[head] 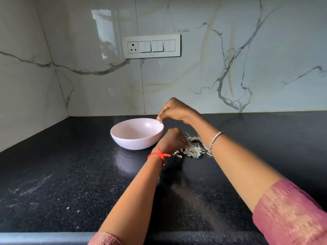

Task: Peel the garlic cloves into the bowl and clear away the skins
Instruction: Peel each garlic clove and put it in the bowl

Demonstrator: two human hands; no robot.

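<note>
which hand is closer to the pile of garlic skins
Left. The left hand is right at the left edge of the skin pile, beside the bowl. The right hand is farther back, fingertips at the bowl's rim.

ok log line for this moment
right hand: at bowl rim, grip unclear | left hand: curled beside garlic skins on counter

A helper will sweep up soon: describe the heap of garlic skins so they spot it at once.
On the black countertop, look just right of the white bowl. The garlic skins lie there in a loose heap, beside the left hand. Pale, papery and shredded, they differ from the smooth, round bowl.
</note>
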